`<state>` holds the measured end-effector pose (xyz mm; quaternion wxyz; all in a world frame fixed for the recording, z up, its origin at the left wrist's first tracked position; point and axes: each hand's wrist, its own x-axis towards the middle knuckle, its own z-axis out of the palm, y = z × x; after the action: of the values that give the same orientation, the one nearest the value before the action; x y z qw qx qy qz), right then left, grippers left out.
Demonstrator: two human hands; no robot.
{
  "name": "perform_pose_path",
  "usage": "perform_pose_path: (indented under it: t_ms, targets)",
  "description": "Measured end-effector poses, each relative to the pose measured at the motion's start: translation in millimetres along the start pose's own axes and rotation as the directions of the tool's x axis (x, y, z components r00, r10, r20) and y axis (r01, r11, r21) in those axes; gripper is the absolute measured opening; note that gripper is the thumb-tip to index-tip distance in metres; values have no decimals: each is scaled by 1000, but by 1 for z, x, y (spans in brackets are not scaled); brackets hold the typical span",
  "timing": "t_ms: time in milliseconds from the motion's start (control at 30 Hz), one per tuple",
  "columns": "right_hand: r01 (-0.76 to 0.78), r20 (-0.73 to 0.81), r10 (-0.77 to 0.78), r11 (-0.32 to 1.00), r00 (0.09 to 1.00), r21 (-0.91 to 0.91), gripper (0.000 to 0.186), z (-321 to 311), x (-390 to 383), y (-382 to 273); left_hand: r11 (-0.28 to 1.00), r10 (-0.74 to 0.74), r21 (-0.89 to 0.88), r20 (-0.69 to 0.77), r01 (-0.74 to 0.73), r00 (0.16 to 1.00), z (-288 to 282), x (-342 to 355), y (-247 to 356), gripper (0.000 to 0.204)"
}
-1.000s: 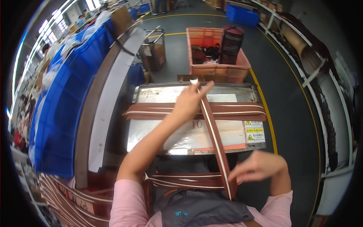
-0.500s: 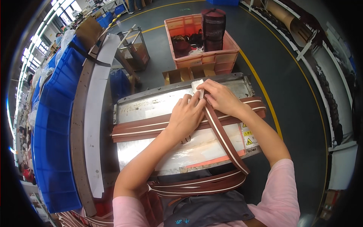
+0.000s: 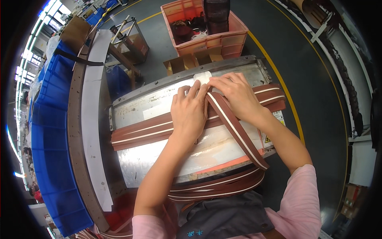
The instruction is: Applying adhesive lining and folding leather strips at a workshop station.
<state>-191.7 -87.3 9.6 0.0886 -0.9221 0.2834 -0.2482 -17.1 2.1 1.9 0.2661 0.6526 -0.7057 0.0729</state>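
Fingers [image 3: 193, 91] bent, left hand [image 3: 188, 113], right hand [image 3: 239, 97] (palms down); brown strip [image 3: 234, 127] between

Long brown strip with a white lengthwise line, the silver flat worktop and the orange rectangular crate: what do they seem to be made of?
Long brown strip: probably matt fabric, bending softly, though no weave is discernible.
Silver flat worktop: likely metal, shiny but stained, with bright reflections.
Orange rectangular crate: probably semi-matt moulded plastic, given its ribbed walls.

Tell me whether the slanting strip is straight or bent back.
Bent back: the strip slants from beside the right hand across the plate, then turns sharply left beyond the near edge.
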Motion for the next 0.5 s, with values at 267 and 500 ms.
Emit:
perform_pose_path:
  t_ms: [267, 500]
  targets:
    - [30, -37, -32, 999, 999, -39, 40, 5, 6, 9, 998, -45, -35, 57, 47, 997, 3, 10, -3, 38]
    - [34, -98, -32, 999, 995, 17, 38, 13, 5, 8, 997, 66, 33, 46, -67, 997, 5, 6, -6, 48]
